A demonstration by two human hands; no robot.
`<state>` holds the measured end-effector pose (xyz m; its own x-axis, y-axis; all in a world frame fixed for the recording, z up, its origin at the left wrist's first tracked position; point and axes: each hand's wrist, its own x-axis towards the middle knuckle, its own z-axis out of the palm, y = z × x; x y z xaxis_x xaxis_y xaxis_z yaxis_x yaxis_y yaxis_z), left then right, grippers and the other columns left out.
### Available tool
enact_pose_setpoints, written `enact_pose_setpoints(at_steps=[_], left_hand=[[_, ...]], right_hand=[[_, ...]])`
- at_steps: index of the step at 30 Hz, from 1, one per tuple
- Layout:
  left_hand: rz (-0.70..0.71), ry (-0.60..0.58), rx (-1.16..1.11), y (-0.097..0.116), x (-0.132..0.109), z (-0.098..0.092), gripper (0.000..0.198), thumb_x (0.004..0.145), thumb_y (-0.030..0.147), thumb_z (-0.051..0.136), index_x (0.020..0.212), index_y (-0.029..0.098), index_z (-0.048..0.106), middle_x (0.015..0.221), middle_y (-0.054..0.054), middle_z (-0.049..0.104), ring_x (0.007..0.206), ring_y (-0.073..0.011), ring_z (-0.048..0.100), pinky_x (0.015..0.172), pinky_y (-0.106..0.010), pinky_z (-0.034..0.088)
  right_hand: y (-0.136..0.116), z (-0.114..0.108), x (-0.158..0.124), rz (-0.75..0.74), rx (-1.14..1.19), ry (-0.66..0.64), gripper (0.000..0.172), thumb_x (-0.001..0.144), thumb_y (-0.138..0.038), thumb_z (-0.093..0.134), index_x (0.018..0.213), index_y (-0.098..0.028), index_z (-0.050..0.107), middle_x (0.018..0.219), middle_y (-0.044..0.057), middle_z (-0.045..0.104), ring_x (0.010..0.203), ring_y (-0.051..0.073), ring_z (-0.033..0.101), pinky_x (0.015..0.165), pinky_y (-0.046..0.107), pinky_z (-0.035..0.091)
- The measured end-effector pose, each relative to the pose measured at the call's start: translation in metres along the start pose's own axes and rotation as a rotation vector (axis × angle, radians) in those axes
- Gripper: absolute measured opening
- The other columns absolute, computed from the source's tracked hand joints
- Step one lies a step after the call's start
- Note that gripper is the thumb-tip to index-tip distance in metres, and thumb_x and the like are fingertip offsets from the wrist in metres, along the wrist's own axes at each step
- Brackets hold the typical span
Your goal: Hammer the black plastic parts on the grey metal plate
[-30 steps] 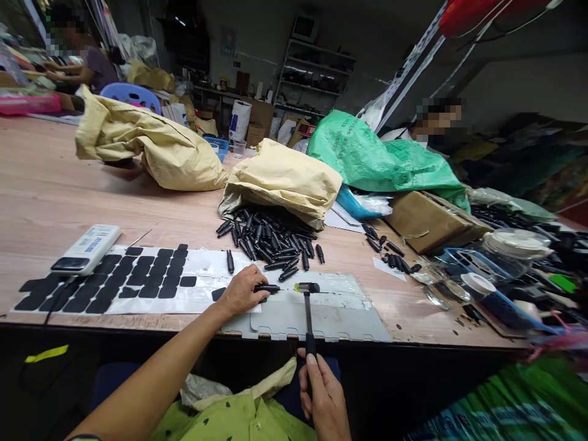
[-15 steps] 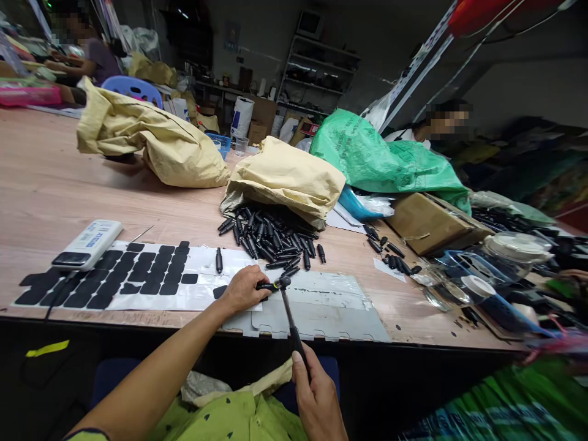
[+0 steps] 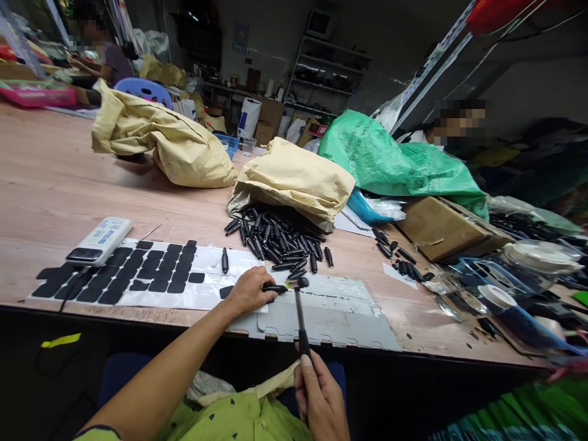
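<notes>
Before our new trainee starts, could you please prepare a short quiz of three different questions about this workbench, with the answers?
1. Multiple choice: Which tool is in the person's right hand?
a) a screwdriver
b) a hammer
c) a pair of pliers

2. True or false: A lone black cylinder lies on the white sheet, apart from the pile of black cylinders.

3. Fill in: The left hand holds its black part over a flat board whose colour is ____.

Key: 1. b, a hammer. 2. True. 3. Grey.
</notes>
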<state>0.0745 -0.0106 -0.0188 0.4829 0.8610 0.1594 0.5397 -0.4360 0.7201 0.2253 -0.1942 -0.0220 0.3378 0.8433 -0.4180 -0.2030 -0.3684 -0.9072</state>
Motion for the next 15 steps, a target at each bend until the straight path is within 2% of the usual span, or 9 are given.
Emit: enact_pose_setpoints(at_steps=[3,6,10,12,15], left_hand=[[0.025,0.003,0.038,-0.002,0.001,0.001,0.009,0.079,0.026,0.069,0.085,0.019,0.068,0.086,-0.003,0.061,0.086,-0.0194,0.055,0.076,-0.031,0.043],[0.081,-0.004,0.040,-0.004,0.001,-0.001,0.014,0.084,0.031,0.064,0.089,0.019,0.067,0.088,-0.003,0.061,0.087,-0.0195,0.055,0.077,-0.031,0.043],[0.157,-0.005,-0.115,0.013,-0.015,-0.011,0.019,0.091,0.033,0.055,0.099,0.019,0.065,0.093,-0.004,0.064,0.086,-0.0173,0.058,0.078,-0.028,0.044],[0.201,-0.082,-0.200,0.031,-0.035,-0.015,0.023,0.094,0.034,0.050,0.104,0.020,0.065,0.096,-0.004,0.066,0.086,-0.0172,0.060,0.079,-0.028,0.045],[0.288,-0.308,-0.251,0.053,-0.074,-0.012,0.027,0.095,0.040,0.048,0.108,0.024,0.066,0.093,-0.004,0.070,0.085,-0.0181,0.064,0.078,-0.027,0.046]], right_hand=[[0.002,-0.007,0.007,0.086,0.145,0.023,0.059,0.071,-0.063,0.070,0.112,-0.021,0.060,0.061,-0.007,0.051,0.038,0.005,0.033,0.035,0.019,0.025],[0.003,-0.016,0.016,0.192,0.316,0.008,0.060,0.068,-0.062,0.073,0.108,-0.019,0.060,0.058,-0.008,0.048,0.037,0.004,0.032,0.035,0.019,0.026],[0.008,-0.025,0.024,0.247,0.388,-0.047,0.055,0.069,-0.060,0.074,0.103,-0.020,0.060,0.056,-0.009,0.047,0.037,0.003,0.034,0.036,0.018,0.026],[0.010,-0.027,0.024,0.258,0.400,-0.071,0.053,0.070,-0.060,0.074,0.101,-0.020,0.060,0.056,-0.009,0.047,0.037,0.003,0.034,0.036,0.018,0.026],[0.011,-0.026,0.023,0.242,0.399,-0.066,0.051,0.071,-0.061,0.072,0.099,-0.020,0.060,0.055,-0.009,0.046,0.037,0.004,0.035,0.036,0.018,0.027]])
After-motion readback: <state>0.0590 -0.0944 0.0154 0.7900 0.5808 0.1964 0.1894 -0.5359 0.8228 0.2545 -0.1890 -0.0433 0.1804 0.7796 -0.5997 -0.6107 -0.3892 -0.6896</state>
